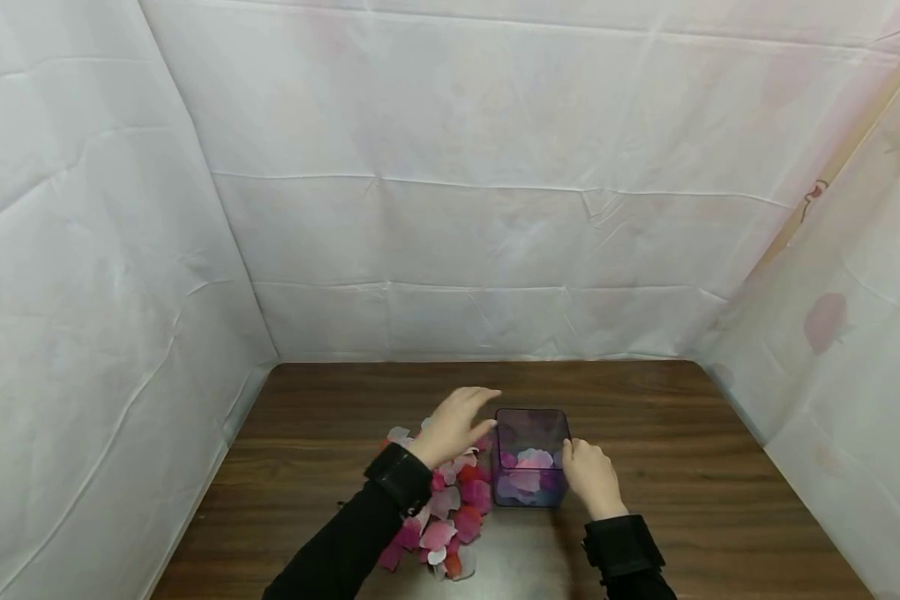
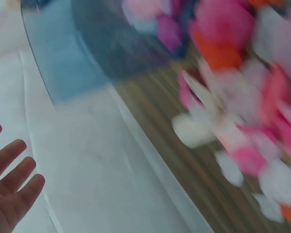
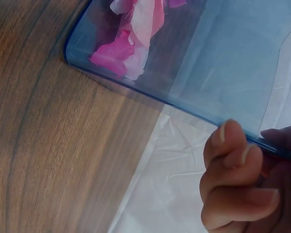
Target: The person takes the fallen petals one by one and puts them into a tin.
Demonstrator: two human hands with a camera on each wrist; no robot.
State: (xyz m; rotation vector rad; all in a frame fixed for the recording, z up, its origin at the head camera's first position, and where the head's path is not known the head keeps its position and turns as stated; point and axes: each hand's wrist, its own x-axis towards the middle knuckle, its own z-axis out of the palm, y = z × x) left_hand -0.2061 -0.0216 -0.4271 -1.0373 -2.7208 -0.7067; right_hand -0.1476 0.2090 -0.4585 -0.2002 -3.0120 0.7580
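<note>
- Right fingers [image 3: 229,182] pinch the box [image 1: 531,427] at its rim; a one-sided pull could, I judge, tip it.
- Left fingers [image 2: 9,155] spread apart beside it; the sleeve [image 1: 337,546] could scatter petals [image 1: 468,523] behind them.

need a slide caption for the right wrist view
Right hand pinching the edge of a translucent box with petals inside.

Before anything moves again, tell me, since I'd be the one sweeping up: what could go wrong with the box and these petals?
The right hand pinches the box at one side of its rim, so a sharp pull might tip it and spill the petals inside.

The loose petals lie in a thin heap beside the box, under the left hand and left sleeve; a careless sweep could scatter them across the table.
</note>
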